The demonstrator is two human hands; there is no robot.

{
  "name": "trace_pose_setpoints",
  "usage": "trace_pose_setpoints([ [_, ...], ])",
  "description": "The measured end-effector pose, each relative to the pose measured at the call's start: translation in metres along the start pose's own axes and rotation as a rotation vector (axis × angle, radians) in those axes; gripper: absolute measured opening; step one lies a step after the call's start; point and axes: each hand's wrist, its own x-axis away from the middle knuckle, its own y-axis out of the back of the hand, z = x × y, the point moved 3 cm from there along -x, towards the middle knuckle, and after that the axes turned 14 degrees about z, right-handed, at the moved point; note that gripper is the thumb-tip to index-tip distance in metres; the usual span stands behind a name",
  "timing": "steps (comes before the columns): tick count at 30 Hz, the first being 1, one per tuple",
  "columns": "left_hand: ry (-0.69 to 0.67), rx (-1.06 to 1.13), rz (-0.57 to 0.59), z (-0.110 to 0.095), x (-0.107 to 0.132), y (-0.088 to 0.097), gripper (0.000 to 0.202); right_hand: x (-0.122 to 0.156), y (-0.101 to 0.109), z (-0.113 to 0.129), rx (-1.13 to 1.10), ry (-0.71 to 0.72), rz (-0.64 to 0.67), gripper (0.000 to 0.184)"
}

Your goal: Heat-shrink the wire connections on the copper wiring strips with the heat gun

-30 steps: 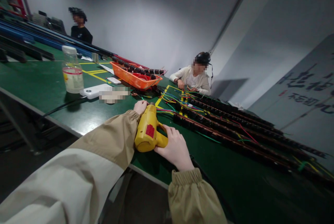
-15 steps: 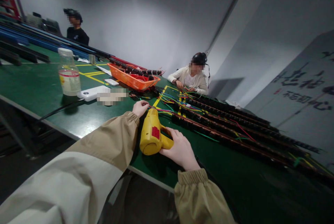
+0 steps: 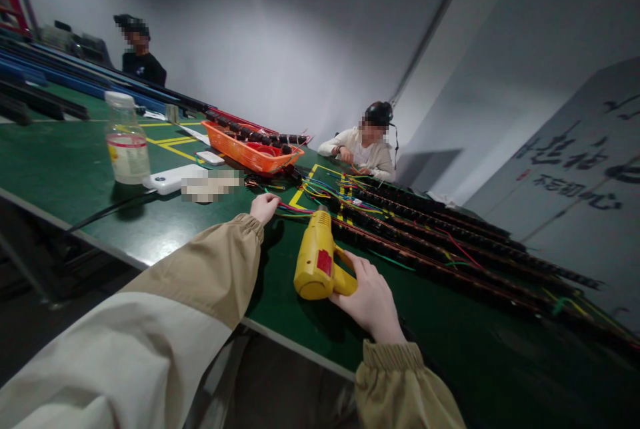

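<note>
A yellow heat gun (image 3: 315,257) is in my right hand (image 3: 369,292), whose fingers wrap round its handle. Its nozzle points away from me, over the near wires. My left hand (image 3: 265,207) pinches the ends of several thin coloured wires (image 3: 293,208), red, blue and green among them. These wires run right, past the nozzle, into a long black-wrapped wire harness (image 3: 380,241) on the green table (image 3: 200,232). More such harnesses lie side by side behind it. The fingertips of my left hand hide the wire ends.
An orange basket (image 3: 240,149) with black-wrapped pieces stands beyond my left hand. To the left are a bottle (image 3: 126,142), a white device (image 3: 175,179) and its black cable. A co-worker (image 3: 367,142) sits across the table; another person (image 3: 143,56) is farther left.
My right hand has moved the heat gun to the right, along the wires and away from my left hand. My left hand keeps its pinch on the wires. The camera view has shifted slightly.
</note>
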Motion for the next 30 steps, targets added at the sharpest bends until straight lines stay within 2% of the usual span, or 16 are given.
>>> trace_pose_setpoints([
  [7, 0.013, 0.037, -0.047, 0.007, -0.008, -0.001, 0.036, 0.001, 0.003, 0.005, 0.019, -0.011, 0.006, 0.077],
  [16, 0.061, 0.336, -0.045, 0.017, -0.017, -0.006, 0.038, -0.003, 0.0, 0.026, 0.014, -0.009, 0.001, 0.076],
  [24, 0.113, 0.567, 0.0, 0.005, -0.008, -0.002, 0.031, -0.015, -0.004, 0.05, -0.009, 0.079, 0.002, 0.076],
  [27, 0.119, 0.641, 0.032, 0.0, -0.003, 0.0, 0.025, -0.02, -0.005, 0.056, -0.012, 0.116, -0.001, 0.077],
  [30, 0.181, 0.768, 0.076, -0.002, 0.001, 0.003, 0.015, -0.024, -0.006, 0.06, -0.015, 0.15, 0.003, 0.078],
])
